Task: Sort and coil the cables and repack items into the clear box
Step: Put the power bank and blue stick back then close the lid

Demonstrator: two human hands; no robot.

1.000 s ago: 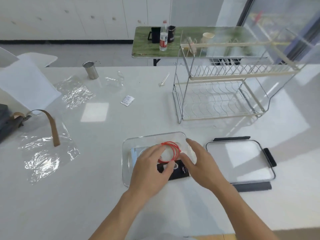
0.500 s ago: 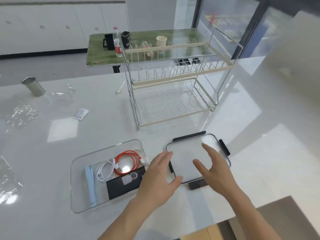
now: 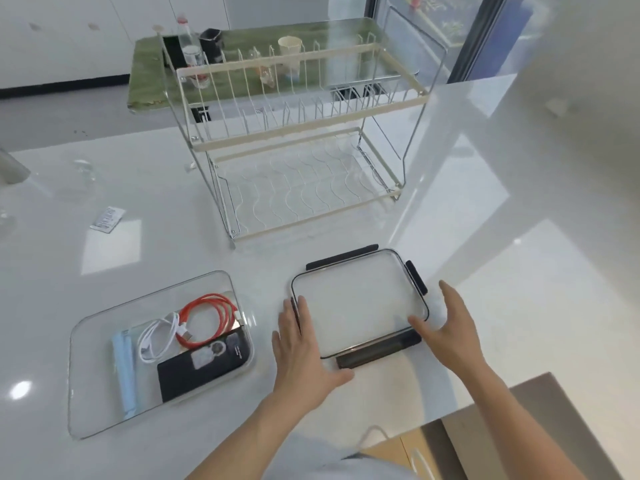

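The clear box (image 3: 152, 407) sits uncovered on the white tabletop (image 3: 485, 258), to the left of both hands. Inside it lie a coiled red cable (image 3: 211, 320) toward the far right corner, a coiled white cable (image 3: 157, 341) touching it on the left, a black device (image 3: 204, 367) along the near right side, and a pale blue item (image 3: 124, 372) lying lengthwise near the left wall. The red and white coils overlap at their connector ends.

The lid (image 3: 358, 303), clear with a dark rim and black latch tabs, lies flat on the tabletop just to the right of the box, apart from it.

Left hand (image 3: 301, 351): fingers extended, palm down at the lid's left edge, fingertips over the rim, thumb reaching toward the near left corner. It touches or nearly touches the rim; a firm grasp cannot be confirmed.

Right hand (image 3: 450, 327): spread wide at the lid's near right corner, thumb over the rim beside the near latch tab, fingers raised off the right side. It is not closed on the lid.

The lid lies between the two hands.

Behind the lid stands a two-tier wire dish rack (image 3: 298, 140). A small white packet (image 3: 108, 220) lies on the tabletop left of the rack, well apart from the box.
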